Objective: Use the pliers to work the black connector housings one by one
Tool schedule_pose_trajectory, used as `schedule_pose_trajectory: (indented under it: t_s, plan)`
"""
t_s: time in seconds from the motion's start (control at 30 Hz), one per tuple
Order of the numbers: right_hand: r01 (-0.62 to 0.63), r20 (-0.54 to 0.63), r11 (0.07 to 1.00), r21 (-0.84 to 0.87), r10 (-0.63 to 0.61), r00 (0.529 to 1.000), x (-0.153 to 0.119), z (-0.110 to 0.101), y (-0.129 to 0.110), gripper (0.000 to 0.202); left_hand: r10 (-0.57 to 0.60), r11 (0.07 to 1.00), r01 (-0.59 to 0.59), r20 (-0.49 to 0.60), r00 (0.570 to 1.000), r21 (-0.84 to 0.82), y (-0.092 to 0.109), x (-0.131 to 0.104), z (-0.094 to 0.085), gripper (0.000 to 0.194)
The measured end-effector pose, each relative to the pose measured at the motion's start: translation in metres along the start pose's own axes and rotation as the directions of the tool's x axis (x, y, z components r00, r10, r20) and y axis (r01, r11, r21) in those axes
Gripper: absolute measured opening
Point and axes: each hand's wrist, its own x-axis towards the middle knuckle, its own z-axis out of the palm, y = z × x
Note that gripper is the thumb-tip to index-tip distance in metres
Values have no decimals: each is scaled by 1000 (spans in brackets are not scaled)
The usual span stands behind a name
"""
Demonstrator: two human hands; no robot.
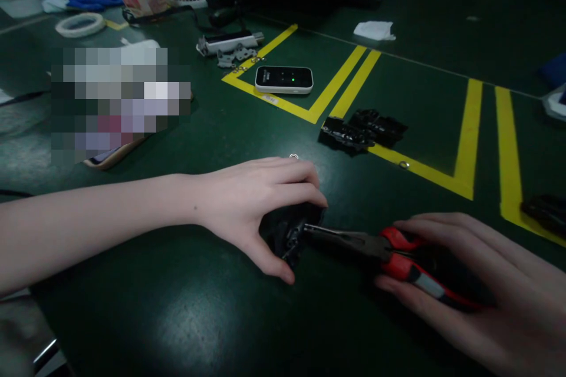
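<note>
Black, irregular part (283,228) sits on the desk side of the left hand (247,194), its fingers curled around it, thumb on the near side. Right hand (499,288) has its fingers wrapped around red-handled, dark metal long-nosed pliers (393,250); tips meet the part.

Surroundings: small pale metal ring (293,156) just beyond the left knuckles. Cluster of glossy black pieces (347,132) lies beyond the pliers; second metal ring (403,164) on yellow tape (467,135) to its right. Farther off, white-rimmed black device (284,80), green light lit, and grey metal pieces (236,56). Pixelated object with a tan edge (119,144) lies beyond the left forearm; cream tape roll (80,25) behind it. Another dark piece (546,212) near the right margin of view, beyond the right hand.

Surface: dark green desk (186,318), smooth, glare at near left. Room dim; background dark.

Edges: desk edge slants down at lower left, below the left forearm. Green surface extends from both hands toward the wearer; a narrower strip separates the left knuckles from the device.
</note>
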Motion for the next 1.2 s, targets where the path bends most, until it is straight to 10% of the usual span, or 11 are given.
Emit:
schedule_pose_trajectory:
  t_s: [1.2]
  plan:
    - [128,-12,980,-150,-132,991,-14,-2,13,53,-21,997,21,-4,1000,-72,-2,2,-3,66]
